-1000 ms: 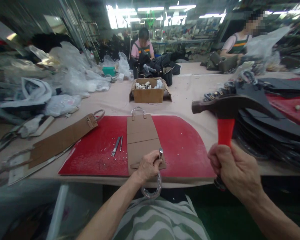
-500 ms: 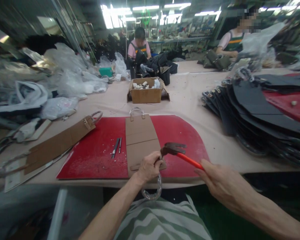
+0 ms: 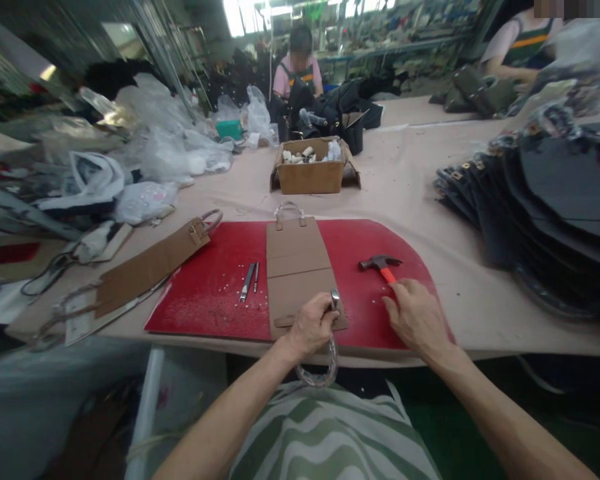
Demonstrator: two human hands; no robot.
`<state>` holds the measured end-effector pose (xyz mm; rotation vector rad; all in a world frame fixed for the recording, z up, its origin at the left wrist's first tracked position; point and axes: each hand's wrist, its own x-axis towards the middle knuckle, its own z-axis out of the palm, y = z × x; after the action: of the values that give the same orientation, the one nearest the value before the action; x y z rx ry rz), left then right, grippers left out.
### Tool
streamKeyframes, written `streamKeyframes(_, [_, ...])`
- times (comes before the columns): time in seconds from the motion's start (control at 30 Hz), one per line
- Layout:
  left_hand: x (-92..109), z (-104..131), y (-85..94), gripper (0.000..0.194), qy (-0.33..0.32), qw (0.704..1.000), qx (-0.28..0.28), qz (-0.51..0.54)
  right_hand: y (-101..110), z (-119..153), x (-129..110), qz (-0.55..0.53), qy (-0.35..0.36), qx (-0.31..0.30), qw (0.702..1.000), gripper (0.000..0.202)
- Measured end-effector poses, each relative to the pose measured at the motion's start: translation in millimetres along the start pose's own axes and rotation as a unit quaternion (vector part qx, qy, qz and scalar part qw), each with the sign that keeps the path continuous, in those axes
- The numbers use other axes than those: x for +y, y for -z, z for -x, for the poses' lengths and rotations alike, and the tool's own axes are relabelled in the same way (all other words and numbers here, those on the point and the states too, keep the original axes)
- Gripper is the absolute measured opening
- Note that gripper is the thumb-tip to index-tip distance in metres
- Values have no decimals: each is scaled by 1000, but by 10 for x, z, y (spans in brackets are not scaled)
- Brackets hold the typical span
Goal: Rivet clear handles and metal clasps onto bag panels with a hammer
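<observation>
Left hand (image 3: pixel 313 323) clasps a metal tool (image 3: pixel 335 299); right hand (image 3: pixel 419 315), grip unclear, touches a hammer (image 3: pixel 381 262), likely head-heavy, safest by its handle (image 3: pixel 388 275).

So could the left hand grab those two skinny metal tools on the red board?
Probably not with the left hand full: its fingers are wrapped around a shiny metal tool. The way looks free, though: the two skinny metal tools lie uncovered on the red board.
</observation>
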<state>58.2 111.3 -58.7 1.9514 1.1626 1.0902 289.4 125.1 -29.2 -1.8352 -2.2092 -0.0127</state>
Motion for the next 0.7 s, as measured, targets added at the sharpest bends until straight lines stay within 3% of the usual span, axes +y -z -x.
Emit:
streamKeyframes(0.1, [18, -16, 7, 13, 42, 998, 7, 39, -100, 100, -438, -97, 106, -16, 990, 28])
streamKeyframes(0.23, [-33, -62, 150, 16, 134, 983, 81, 97, -222, 209, -759, -95, 120, -65, 986, 25])
streamKeyframes(0.33, [-99, -104, 531, 27, 174, 966, 169, 86, -244, 214, -753, -95, 110, -69, 987, 25])
streamKeyframes(0.4, [-155, -119, 919, 30, 206, 961, 183, -11, -237, 190, -729, -95, 110, -75, 987, 22])
streamKeyframes(0.47, [-238, -110, 1339, 30, 265, 935, 152, -178, -228, 154, -731, -93, 113, -77, 986, 18])
streamKeyframes(0.57, [-422, -46, 1834, 31, 355, 841, 72, -402, -227, 72, -762, -96, 145, -85, 981, 12])
streamKeyframes(0.63, [-548, 20, 2001, 32, 398, 785, 8, -474, -230, -3, -768, -95, 183, -98, 974, 13])
streamKeyframes(0.7, [-622, 89, 2034, 36, 402, 760, -25, -510, -230, -86, -754, -85, 228, -115, 963, 14])
